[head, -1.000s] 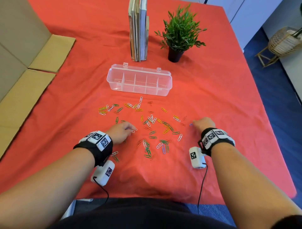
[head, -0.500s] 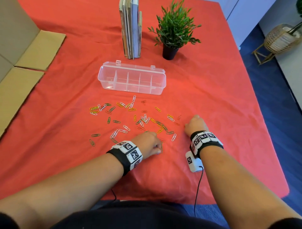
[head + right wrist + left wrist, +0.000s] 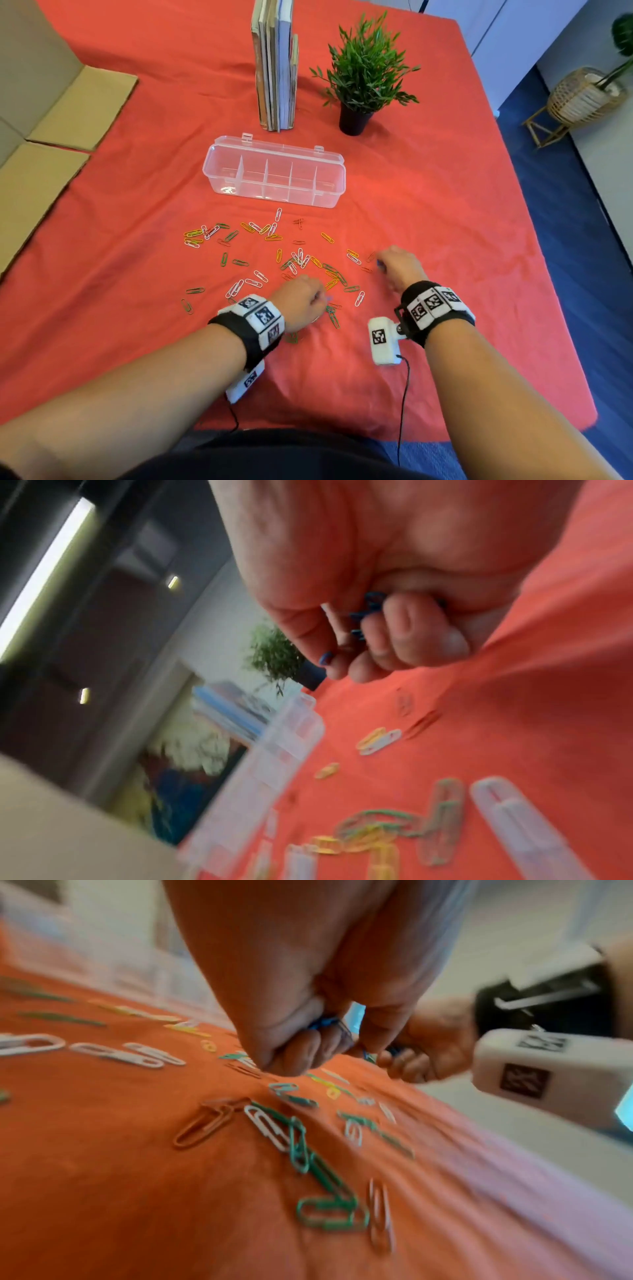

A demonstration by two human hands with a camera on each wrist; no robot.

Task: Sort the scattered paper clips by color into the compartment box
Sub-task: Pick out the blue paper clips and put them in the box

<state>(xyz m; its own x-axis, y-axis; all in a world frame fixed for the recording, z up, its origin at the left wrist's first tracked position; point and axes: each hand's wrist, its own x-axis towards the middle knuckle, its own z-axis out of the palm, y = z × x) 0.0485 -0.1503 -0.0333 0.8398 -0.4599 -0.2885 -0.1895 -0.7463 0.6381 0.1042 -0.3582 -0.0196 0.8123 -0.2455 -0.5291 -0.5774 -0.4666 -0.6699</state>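
Note:
Paper clips (image 3: 298, 257) in green, yellow, white, orange and red lie scattered on the red cloth in front of the clear compartment box (image 3: 274, 197). My left hand (image 3: 322, 297) is down on the near middle of the scatter, fingers curled. The left wrist view shows blue clips (image 3: 327, 1023) gripped in that left hand (image 3: 291, 1064). My right hand (image 3: 383, 263) rests at the right edge of the scatter. In the right wrist view its curled fingers (image 3: 400, 631) hold blue clips (image 3: 371, 607). Green clips (image 3: 318, 1167) lie just before the left wrist camera.
Upright books (image 3: 275, 65) and a potted plant (image 3: 363, 72) stand behind the box. Cardboard flaps (image 3: 44, 137) lie on the table's left side. The table's right edge (image 3: 534, 274) drops to a blue floor.
My left hand has moved from the left part of the scatter rightward to its near middle. The right hand has stayed at the scatter's right edge.

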